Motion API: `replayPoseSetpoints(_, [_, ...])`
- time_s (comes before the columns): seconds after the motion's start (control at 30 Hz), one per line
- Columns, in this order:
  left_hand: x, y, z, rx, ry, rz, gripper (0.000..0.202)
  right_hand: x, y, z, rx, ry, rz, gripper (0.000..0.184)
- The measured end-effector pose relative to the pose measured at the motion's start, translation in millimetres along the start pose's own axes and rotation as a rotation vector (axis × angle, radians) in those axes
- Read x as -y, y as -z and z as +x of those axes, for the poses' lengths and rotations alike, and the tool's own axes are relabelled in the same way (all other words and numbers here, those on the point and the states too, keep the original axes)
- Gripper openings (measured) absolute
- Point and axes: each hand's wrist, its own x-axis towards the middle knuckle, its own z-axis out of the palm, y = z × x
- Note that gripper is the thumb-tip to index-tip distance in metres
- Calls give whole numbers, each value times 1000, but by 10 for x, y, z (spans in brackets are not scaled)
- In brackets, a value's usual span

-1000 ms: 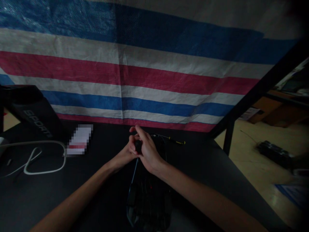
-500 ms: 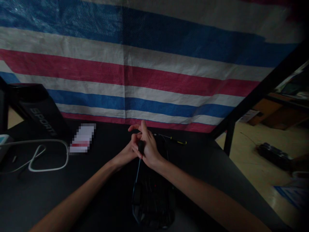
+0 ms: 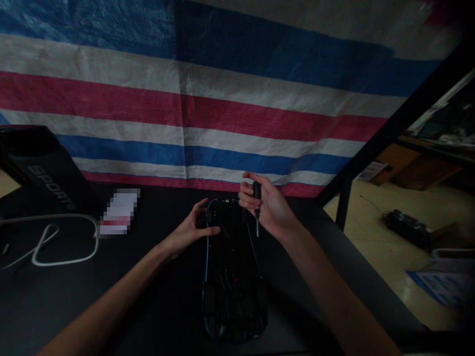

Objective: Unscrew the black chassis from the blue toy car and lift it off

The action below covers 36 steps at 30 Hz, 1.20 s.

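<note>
A dark toy car chassis [image 3: 232,277] lies lengthwise on the black table [image 3: 156,306], its far end between my hands. My left hand [image 3: 193,230] rests on the car's far left corner, thumb and fingers closed on its edge. My right hand [image 3: 269,210] hovers just right of the car's far end, fingers wrapped round a small black-handled screwdriver [image 3: 256,205] that points straight down, its tip a little above the car.
A striped blue, white and red tarp [image 3: 208,109] hangs behind the table. A black box marked SPORT [image 3: 44,173], a white cable loop [image 3: 63,242] and a blurred card [image 3: 118,211] lie at the left. A black frame post [image 3: 374,143] and open floor are to the right.
My hands have come apart. The right hand lifted the screwdriver up and to the right, off the car; the left hand moved onto the car's far left corner. The view shifted slightly.
</note>
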Motion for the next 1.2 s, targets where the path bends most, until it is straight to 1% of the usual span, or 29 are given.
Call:
replayPoseSetpoints(0.03, [-11, 0, -7, -4, 8, -4, 99, -4, 151, -31, -26, -2, -38, 23])
replayPoseSetpoints(0.1, [-31, 2, -15, -16, 20, -17, 97, -125, 445, -89, -92, -9, -133, 26])
replayPoseSetpoints(0.2, [-68, 9, -23, -5, 83, -32, 88, -472, 800, -146, -180, 0, -307, 27])
replayPoseSetpoints(0.3, [-112, 15, -35, 57, 181, -52, 74, -766, 994, -176, -238, 66, -500, 19])
replayPoseSetpoints(0.37, [-127, 17, -40, 93, 210, -68, 67, -857, 1045, -202, -246, 124, -641, 16])
replayPoseSetpoints(0.53, [-84, 17, -20, 105, 206, -119, 58, -872, 1070, -263, -192, 214, -952, 17])
replayPoseSetpoints(0.67, [-36, 15, -3, 88, 236, -212, 60, -886, 1071, -276, -154, 227, -1124, 19])
replayPoseSetpoints(0.73, [-23, 12, 0, 96, 227, -260, 60, -899, 1072, -281, -147, 232, -1183, 20])
replayPoseSetpoints(0.83, [-1, 13, 7, 135, 204, -285, 52, -889, 1084, -281, -146, 242, -1243, 21])
replayPoseSetpoints(0.97, [41, 31, 13, 163, 188, -290, 45, -761, 1072, -257, -228, 260, -1293, 23])
replayPoseSetpoints(1.03, [54, 39, 12, 166, 185, -308, 47, -657, 988, -244, -259, 265, -1306, 26])
replayPoseSetpoints(1.07, [56, 41, 12, 169, 188, -317, 48, -604, 915, -240, -257, 263, -1309, 27])
replayPoseSetpoints(1.17, [48, 36, 8, 179, 204, -336, 51, -472, 574, -227, -192, 247, -1329, 32])
replayPoseSetpoints(1.2, [42, 33, 7, 180, 207, -341, 51, -443, 435, -216, -167, 240, -1344, 38])
